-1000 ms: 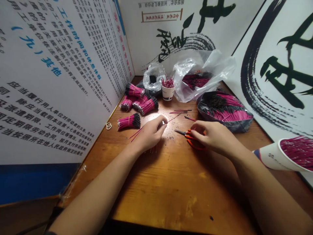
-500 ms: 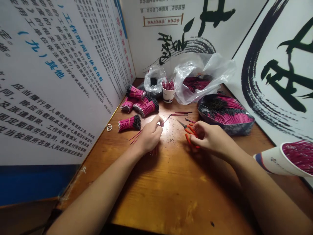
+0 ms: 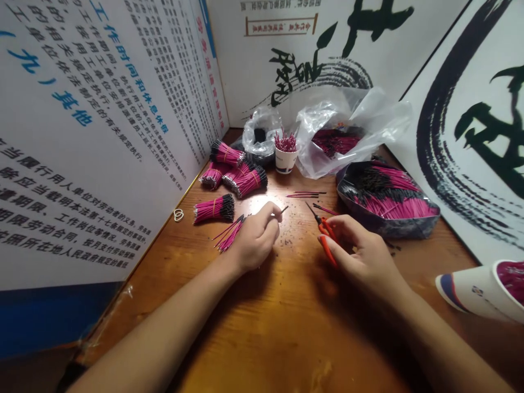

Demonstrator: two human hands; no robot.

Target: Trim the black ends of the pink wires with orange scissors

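Two hands work close together above the table (image 3: 286,341). Left hand (image 3: 256,237) is closed in a tight pinch, fingertips gathered on a thin wire (image 3: 284,209), its dark end poking out to the right. Right hand (image 3: 360,245) is half curled, fingers wrapped around orange-handled snips (image 3: 326,241). The snips' long axis runs from lower right to upper left, with the metal tips (image 3: 309,207) aimed toward the wire's end and just beside it, not touching. The wire end lies left of those tips and is held by the left hand; the right hand is nearer the snips.

A small sheaf of pink wires (image 3: 229,233) fans out beyond the left hand's outer edge; whether it is held or only lying there is hard to tell. Dark clippings (image 3: 289,232) are scattered between the hands. Farther out lie several banded wire bundles (image 3: 215,208), loose wires (image 3: 305,194), a paper cup (image 3: 285,162) with wires standing in it, clear plastic bags (image 3: 327,136), and a dark bag (image 3: 387,202) heaped with more wires.
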